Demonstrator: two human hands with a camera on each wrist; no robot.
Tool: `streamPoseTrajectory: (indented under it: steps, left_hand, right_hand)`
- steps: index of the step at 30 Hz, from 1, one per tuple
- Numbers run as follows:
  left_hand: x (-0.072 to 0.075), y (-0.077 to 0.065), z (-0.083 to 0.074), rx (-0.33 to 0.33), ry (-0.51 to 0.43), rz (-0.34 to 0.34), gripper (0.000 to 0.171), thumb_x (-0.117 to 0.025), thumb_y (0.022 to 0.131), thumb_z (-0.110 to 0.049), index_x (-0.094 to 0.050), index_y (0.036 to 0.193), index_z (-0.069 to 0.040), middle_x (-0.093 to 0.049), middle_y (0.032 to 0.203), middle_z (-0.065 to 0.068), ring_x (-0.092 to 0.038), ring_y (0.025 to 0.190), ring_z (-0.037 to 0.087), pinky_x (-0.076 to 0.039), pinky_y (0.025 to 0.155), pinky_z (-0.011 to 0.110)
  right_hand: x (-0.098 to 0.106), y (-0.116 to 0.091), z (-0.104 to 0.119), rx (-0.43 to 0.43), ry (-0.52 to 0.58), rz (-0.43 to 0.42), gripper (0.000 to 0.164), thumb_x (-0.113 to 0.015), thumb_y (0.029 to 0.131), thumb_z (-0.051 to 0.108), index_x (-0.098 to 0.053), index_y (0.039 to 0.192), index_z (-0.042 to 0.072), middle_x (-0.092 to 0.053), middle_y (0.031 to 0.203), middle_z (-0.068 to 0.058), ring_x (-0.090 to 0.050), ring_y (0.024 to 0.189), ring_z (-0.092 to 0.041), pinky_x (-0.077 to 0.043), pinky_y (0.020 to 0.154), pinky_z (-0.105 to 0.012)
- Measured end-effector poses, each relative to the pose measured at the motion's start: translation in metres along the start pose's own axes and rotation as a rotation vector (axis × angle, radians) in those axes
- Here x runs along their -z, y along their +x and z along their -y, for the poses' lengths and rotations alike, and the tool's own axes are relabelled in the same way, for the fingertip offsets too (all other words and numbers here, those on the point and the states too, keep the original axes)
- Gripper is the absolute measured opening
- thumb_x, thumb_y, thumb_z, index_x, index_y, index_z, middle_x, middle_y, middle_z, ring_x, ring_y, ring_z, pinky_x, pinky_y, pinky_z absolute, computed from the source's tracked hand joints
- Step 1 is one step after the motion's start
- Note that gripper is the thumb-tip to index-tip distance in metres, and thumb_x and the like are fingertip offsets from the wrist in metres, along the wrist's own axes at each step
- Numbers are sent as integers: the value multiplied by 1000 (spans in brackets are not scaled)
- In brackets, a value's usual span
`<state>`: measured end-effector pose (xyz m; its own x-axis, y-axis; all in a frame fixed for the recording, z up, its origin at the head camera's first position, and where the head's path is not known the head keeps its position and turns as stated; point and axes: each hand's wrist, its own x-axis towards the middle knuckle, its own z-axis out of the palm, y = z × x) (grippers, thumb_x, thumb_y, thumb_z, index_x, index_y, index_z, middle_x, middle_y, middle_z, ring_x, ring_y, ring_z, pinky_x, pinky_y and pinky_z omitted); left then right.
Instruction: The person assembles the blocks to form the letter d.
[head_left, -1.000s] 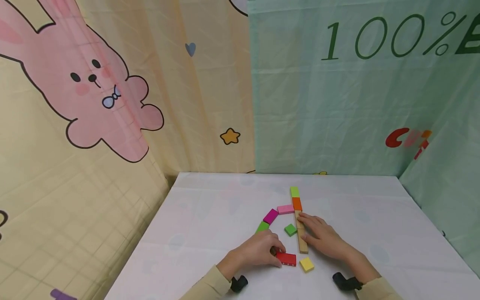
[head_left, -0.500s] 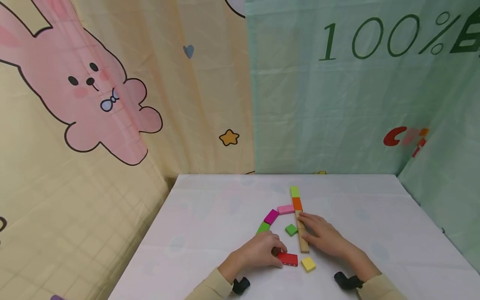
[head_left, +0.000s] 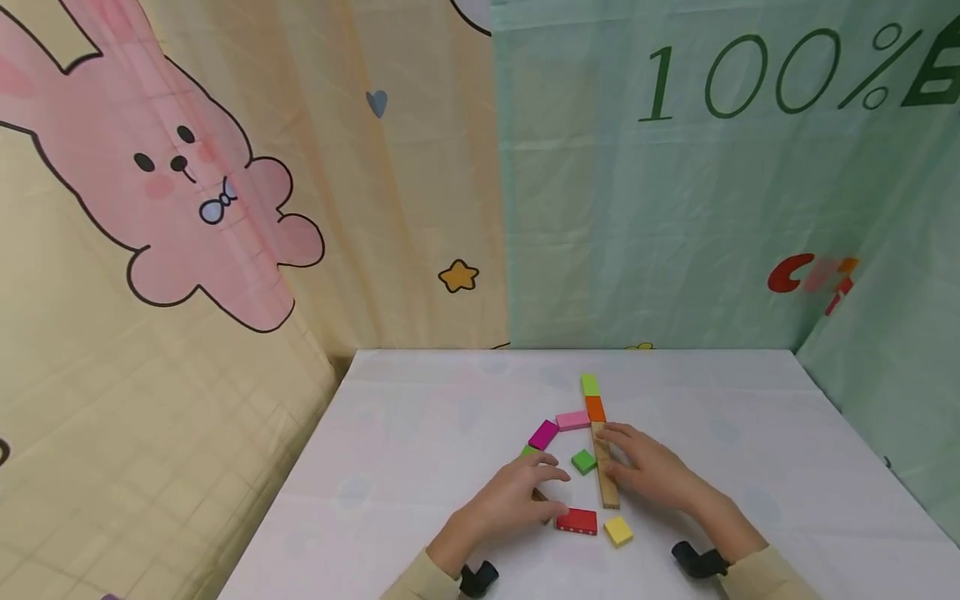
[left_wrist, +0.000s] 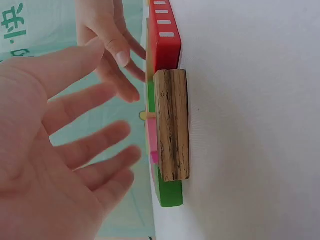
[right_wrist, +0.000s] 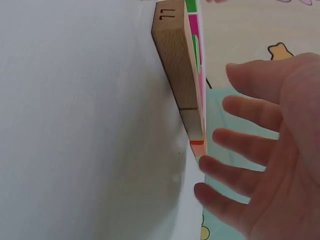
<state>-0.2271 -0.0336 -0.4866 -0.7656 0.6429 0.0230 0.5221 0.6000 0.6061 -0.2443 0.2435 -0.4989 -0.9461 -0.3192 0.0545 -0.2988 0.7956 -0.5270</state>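
My left hand [head_left: 510,496] hovers with spread fingers over a brown wood-grain domino block [left_wrist: 172,125], apart from it in the left wrist view. In the head view the hand mostly hides that block. A red block [head_left: 577,522] with white marks meets the brown one's end. To the right, my right hand [head_left: 652,471] reaches its relaxed fingers beside a straight row of plain wooden blocks [head_left: 608,487]. The right wrist view shows these fingers holding nothing; whether a fingertip touches the row, I cannot tell. A small green block [head_left: 583,462] lies left of this row.
An orange block [head_left: 595,408] and a lime block [head_left: 590,385] extend the wooden row backward. Pink [head_left: 573,421], magenta [head_left: 543,434] and half-hidden green [head_left: 528,451] blocks curve off leftward. A yellow block [head_left: 618,532] lies near the front. All rest on a white-covered table [head_left: 405,417].
The left hand's fingers have let go near the red and brown blocks and spread, the hand shifting slightly left and up. The right hand has barely moved.
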Motion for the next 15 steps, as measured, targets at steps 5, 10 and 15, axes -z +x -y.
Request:
streamPoseTrajectory:
  steps: [5, 10, 15]
  left_hand:
    - [-3, -4, 3, 81, -20, -105, 54, -75, 89, -45, -61, 139, -30, -42, 153, 1, -43, 136, 17, -49, 100, 39]
    - [-11, -7, 6, 172, -36, -155, 70, -75, 87, -49, -49, 150, -32, -32, 161, 4, -20, 151, 28, -41, 105, 57]
    - [-19, -6, 10, 210, -77, -149, 85, -76, 86, -53, -38, 157, -27, -24, 165, 4, -20, 150, 29, -39, 107, 58]
  right_hand:
    - [-1, 3, 10, -9, 58, -65, 46, -72, 94, 23, -61, 139, 20, -58, 139, -5, -49, 132, -34, -43, 101, -60]
    - [-12, 7, 19, -4, 87, -75, 42, -74, 92, 17, -66, 133, 21, -62, 131, 3, -54, 125, -26, -49, 98, -53]
    - [-18, 13, 22, 23, 13, -54, 40, -78, 89, 17, -69, 128, 22, -62, 121, 9, -53, 115, -17, -54, 91, -41]
